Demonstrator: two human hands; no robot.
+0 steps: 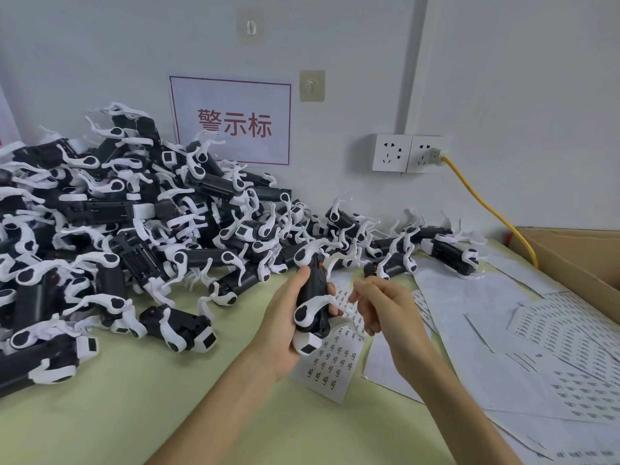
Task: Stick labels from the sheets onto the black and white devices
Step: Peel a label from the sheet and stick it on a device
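We see the left hand point(285, 327) wrapped around one black and white device point(313, 303), thumb on its near side and fingers curled round the far side, holding it nearly upright just above the table point(134, 397), with the white square end pointing down. The right hand point(379, 310) is just beside it, fingers curled, thumb and forefinger drawn together close to the device's white arm. We cannot tell whether a label sits between them. Directly below both hands a label sheet point(330, 364) lies flat on the pale green table, printed with rows of small dark labels. To the right, more sheets point(553, 347) lie spread and overlapping, running up to a cardboard box point(577, 263) at the table's edge. On the left we find a big pile of devices point(117, 213) heaped against the wall, thinning to a loose row behind the hands. On the wall hang a red-bordered sign point(231, 120) and a double socket point(392, 152), from which a yellow cable point(486, 206) runs down toward the box.
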